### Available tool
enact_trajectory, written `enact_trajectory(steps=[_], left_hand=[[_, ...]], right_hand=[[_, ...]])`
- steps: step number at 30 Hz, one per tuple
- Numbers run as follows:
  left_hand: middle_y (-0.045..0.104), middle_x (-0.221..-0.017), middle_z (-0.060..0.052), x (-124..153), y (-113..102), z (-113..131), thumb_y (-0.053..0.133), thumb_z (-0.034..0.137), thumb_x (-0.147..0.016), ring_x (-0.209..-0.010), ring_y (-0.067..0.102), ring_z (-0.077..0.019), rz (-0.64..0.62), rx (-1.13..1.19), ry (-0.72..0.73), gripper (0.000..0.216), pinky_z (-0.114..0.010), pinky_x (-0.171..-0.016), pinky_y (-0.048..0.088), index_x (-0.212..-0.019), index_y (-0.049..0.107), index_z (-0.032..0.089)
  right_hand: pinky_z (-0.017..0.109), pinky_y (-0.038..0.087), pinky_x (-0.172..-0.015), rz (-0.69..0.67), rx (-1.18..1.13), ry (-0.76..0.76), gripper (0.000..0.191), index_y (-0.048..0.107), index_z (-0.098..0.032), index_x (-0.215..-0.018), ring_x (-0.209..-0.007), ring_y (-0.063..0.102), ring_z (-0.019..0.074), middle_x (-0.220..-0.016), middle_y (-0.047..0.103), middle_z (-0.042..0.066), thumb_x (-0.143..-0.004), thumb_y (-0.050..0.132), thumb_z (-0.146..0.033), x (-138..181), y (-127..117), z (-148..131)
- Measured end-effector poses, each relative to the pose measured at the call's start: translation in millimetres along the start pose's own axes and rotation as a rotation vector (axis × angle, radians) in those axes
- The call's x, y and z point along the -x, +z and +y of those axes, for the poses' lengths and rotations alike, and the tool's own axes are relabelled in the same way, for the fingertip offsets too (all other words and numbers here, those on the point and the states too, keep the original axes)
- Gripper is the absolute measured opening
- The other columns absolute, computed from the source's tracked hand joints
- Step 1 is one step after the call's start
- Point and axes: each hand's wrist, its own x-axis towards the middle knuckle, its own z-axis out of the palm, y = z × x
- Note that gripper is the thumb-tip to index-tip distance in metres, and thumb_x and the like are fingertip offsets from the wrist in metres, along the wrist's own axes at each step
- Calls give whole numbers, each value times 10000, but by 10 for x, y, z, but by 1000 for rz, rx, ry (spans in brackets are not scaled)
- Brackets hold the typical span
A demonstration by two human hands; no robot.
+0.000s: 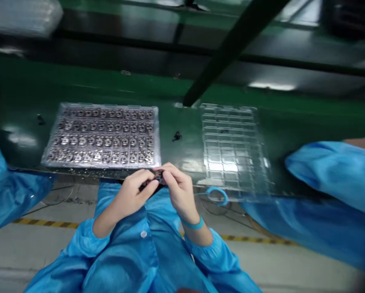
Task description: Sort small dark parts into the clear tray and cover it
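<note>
Both of my hands meet at the table's front edge, fingers closed around a small dark part with some metal on it [158,176]. My left hand [135,191] pinches it from the left, and my right hand [180,189] grips its right side; its exact kind is too small to make out. Just beyond them lies a clear plastic tray [101,166] whose compartments hold many small metal and black parts [108,140]. A little black part [177,136] rests on the green table to the right of that tray. My right wrist wears a blue band [193,224].
A second clear compartment tray [231,150] lies to the right, with a blue coiled cord [217,195] at the table edge. A dark green post [213,61] rises from the green table [176,162]. Blue-sleeved people sit on both sides, one sleeve [332,171] close at right.
</note>
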Motion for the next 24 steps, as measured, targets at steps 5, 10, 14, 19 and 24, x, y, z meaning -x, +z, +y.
enact_trajectory(steps=[5, 10, 14, 19, 24], left_hand=[[685, -787, 5, -25, -68, 56, 635, 384, -1145, -727, 625, -164, -76, 196, -112, 339, -284, -708, 463, -856, 659, 209], [691, -772, -4, -26, -42, 88, 677, 452, -1132, -714, 624, -159, -98, 332, -169, 390, -279, -693, 472, -831, 655, 203], [683, -741, -14, -23, 0, 71, 705, 564, -1124, -687, 607, -163, -118, 439, -216, 479, -288, -680, 481, -816, 659, 201], [687, -730, -21, -33, 45, 36, 712, 617, -1117, -658, 576, -161, -126, 502, -244, 509, -288, -645, 464, -826, 660, 202], [659, -731, -3, -37, 72, 37, 669, 502, -1142, -659, 565, -156, -125, 392, -204, 428, -283, -648, 445, -831, 639, 209]], right_hand=[[335, 510, -714, 29, -127, -3, 455, 781, -245, -962, -737, 581, 189, -806, 656, 4, -1140, 680, -652, 28, 24, 43], [317, 501, -746, 32, -176, -76, 382, 705, -245, -911, -771, 578, 177, -834, 636, -4, -1153, 713, -540, 66, 33, 13], [325, 503, -744, 36, -159, -78, 350, 712, -246, -965, -772, 574, 179, -865, 640, 1, -1155, 707, -539, 75, 34, 2], [334, 506, -733, 90, -85, -105, 371, 710, -251, -982, -781, 594, 190, -863, 652, 9, -1163, 678, -572, 96, 34, 54], [334, 511, -741, 98, -80, -112, 364, 719, -254, -1004, -796, 612, 190, -893, 681, 13, -1179, 651, -566, 119, 7, 69]])
